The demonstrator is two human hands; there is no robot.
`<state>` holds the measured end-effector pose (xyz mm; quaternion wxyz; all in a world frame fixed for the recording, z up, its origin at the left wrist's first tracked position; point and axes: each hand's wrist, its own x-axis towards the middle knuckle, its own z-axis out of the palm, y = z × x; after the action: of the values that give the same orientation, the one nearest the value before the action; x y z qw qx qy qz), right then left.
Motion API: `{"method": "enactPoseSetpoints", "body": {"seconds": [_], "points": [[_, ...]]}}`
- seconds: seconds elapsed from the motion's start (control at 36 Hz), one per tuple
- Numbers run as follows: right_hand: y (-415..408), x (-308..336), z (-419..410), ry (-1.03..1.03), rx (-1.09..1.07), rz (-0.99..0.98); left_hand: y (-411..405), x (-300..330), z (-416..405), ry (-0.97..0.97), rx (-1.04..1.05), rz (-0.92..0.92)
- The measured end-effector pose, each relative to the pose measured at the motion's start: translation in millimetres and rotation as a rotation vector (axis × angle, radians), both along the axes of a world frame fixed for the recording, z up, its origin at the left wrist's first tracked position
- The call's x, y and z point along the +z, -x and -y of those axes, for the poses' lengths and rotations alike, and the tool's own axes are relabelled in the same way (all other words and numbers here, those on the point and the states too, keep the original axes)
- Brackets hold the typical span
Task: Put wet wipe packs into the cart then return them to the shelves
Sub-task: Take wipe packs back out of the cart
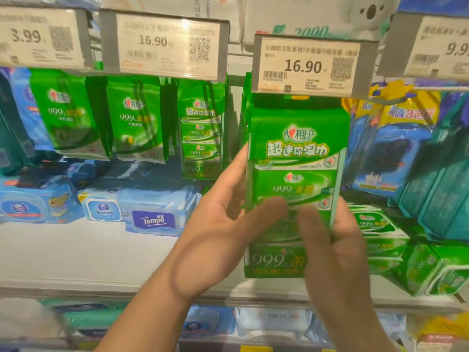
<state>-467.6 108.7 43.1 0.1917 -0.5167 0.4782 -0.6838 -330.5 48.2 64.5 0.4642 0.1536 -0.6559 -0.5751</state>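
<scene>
Wipe pack (294,174) (green) gripped upright between left hand (218,224) and right hand (332,245).

Wet wipe multipack (294,184): tall green plastic-wrapped bundle of small packs stacked one above another, white and yellow lettering, "999" printed on the lower packs. Upright, front face toward the camera, top edge tucked just under a price tag. Held between both hands: left hand (223,214) against its left edge with the thumb across the front; right hand (332,252) gripping its lower right corner, thumb on the front face.

Hanging wet wipe packs (132,120): green, same brand, suspended in a row up and left of the left hand, well apart from it.
</scene>
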Motion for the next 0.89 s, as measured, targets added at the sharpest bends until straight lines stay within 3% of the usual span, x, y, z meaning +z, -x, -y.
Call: {"method": "enactPoseSetpoints", "body": {"seconds": [0.17,0.28,0.67,0.78,0.89], "points": [[3.0,6.3,1.0,0.057,-0.027,0.001,3.6,9.4,2.9,0.057,-0.022,-0.021],[7.7,3.1,12.6,-0.026,-0.022,0.004,9.2,11.6,13.3,0.029,-0.015,0.002],[12.2,-19.5,37.7,-0.134,-0.051,0.021,6.9,-39.4,37.0,-0.091,0.046,0.118],[15.3,-23.4,57.2,-0.196,-0.219,-0.087,9.7,-38.3,45.8,-0.062,0.162,0.119],[13.0,-15.7,73.0,-0.123,-0.223,-0.02,13.6,-37.0,67.4,-0.027,0.295,0.252]]}}
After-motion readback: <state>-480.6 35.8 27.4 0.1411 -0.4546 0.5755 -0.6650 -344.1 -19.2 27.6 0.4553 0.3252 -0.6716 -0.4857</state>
